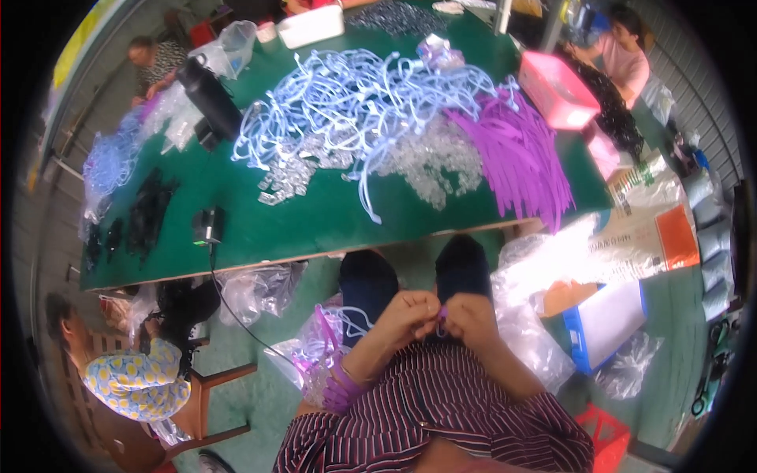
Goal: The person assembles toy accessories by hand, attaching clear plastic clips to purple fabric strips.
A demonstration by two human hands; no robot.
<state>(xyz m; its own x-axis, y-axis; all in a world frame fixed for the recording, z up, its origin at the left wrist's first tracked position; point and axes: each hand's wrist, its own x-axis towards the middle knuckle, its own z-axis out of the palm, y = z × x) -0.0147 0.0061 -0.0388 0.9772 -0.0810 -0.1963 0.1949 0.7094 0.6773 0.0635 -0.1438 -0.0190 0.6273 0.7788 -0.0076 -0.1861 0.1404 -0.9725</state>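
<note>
Over my lap, my left hand (pixel 410 314) and my right hand (pixel 471 318) meet with fingers closed in a pinch. A small bit of a purple strip (pixel 443 313) shows between their fingertips; the rest is hidden by the fingers. Several purple bands (pixel 341 388) hang around my left forearm. On the green table (pixel 276 236) ahead lies a wide tangle of light-blue cords (pixel 347 94). Small clear plastic pieces (pixel 434 165) are heaped at its near side. To their right spreads a bundle of purple strips (pixel 524 158).
A pink bin (pixel 558 91) stands at the table's right, a black bottle (pixel 209 94) at its left. A small black device (pixel 207 226) trails a cable toward me. Bags and a blue-edged box (pixel 607 323) lie at right. Other people sit left and far right.
</note>
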